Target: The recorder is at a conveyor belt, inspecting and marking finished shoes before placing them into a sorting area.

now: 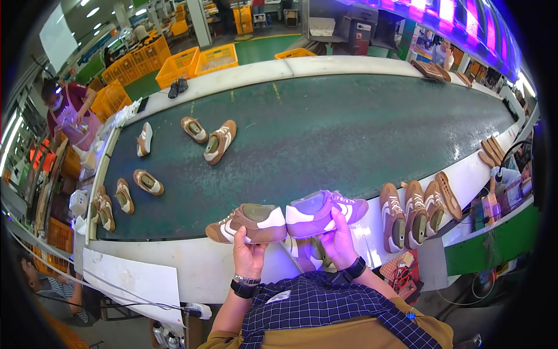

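My left hand [249, 254] grips a brown and white sneaker [249, 223] from below, toe pointing left, heel to the right. My right hand [337, 239] holds a second matching sneaker [325, 212] heel to heel with the first, toe pointing right; purple light tints it. Both shoes hover over the white near edge of the dark green conveyor belt [349, 134]. Another shoe [311, 256] lies partly hidden under my right hand.
Several brown sneakers [414, 214] stand in a row on the right edge. Loose sneakers [220, 141] lie on the belt's left half. A person [68, 110] works at far left beside orange crates [197, 61]. A white sheet [135, 279] lies lower left.
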A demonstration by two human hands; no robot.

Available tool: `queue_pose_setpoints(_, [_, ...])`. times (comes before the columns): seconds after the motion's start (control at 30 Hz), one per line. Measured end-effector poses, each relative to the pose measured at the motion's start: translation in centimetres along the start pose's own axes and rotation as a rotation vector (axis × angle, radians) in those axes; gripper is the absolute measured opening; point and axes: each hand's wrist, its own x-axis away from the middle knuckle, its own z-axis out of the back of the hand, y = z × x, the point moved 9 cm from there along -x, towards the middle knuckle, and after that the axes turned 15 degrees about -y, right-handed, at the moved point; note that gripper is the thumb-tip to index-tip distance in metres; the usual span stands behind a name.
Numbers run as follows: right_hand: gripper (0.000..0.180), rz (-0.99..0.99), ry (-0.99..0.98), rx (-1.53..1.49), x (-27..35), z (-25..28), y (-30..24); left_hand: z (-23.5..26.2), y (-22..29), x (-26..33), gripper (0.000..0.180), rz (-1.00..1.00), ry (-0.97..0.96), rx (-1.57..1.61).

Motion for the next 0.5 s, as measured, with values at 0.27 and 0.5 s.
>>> queue_pose_setpoints(0.27, [0.044,0.010,-0.008,0.014,0.12,0.07,-0.06,0.04,-0.14,-0.01,0.047,0.000,-0.012,0.001])
queue_pose_setpoints(0.5, [0.044,0.016,0.009,0.023,-0.02,0.66,0.16,0.24,-0.29,-0.19,0.048,0.004,-0.005,0.001])
